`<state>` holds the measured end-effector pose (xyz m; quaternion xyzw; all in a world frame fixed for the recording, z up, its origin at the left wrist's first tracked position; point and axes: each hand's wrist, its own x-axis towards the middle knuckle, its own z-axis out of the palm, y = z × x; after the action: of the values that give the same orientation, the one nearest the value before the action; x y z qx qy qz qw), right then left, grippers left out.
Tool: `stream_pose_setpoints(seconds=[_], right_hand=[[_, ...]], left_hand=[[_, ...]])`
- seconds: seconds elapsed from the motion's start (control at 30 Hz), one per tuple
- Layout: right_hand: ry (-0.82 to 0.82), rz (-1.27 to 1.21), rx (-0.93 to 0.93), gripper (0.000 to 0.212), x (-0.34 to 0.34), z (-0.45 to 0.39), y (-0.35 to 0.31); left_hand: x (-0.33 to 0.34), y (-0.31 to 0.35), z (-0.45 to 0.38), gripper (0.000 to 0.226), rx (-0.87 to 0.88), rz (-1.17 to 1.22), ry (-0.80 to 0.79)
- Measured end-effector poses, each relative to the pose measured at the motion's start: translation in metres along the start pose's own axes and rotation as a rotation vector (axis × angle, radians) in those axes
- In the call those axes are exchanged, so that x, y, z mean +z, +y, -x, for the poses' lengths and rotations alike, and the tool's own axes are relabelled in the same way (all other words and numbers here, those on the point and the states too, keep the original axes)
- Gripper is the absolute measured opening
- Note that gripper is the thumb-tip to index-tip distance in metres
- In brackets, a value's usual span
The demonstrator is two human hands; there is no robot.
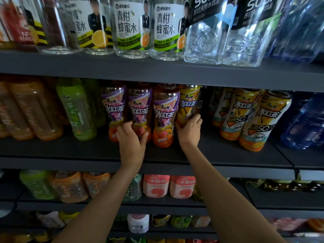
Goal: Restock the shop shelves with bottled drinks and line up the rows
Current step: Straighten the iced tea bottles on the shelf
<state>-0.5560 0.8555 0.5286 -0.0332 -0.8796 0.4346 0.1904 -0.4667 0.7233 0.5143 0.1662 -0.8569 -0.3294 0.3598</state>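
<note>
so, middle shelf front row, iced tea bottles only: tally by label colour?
Purple-label iced tea: 3, left hand on the second
Yellow-label iced tea: 1, in the right hand
White-and-yellow iced tea: 2
Total: 6

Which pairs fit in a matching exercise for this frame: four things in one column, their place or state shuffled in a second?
Things:
1. left hand
2. right hand
3. soda water bottles
4. pink peach bottles

Place or state:
A. on the shelf below the hands
B. grips a purple-label iced tea bottle
C. on the top shelf, right
D. grips a yellow-label iced tea bottle

Pairs: 1-B, 2-D, 3-C, 4-A
</note>
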Motion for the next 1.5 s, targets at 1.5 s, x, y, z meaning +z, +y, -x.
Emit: stream_pose_setpoints(seconds=[1.5], right_hand=[[-0.190, -0.219, -0.157, 0.045, 0.018, 0.001, -0.033]], left_hand=[[-0.051, 0.019, 0.008, 0.064, 0.051, -0.162, -0.297]])
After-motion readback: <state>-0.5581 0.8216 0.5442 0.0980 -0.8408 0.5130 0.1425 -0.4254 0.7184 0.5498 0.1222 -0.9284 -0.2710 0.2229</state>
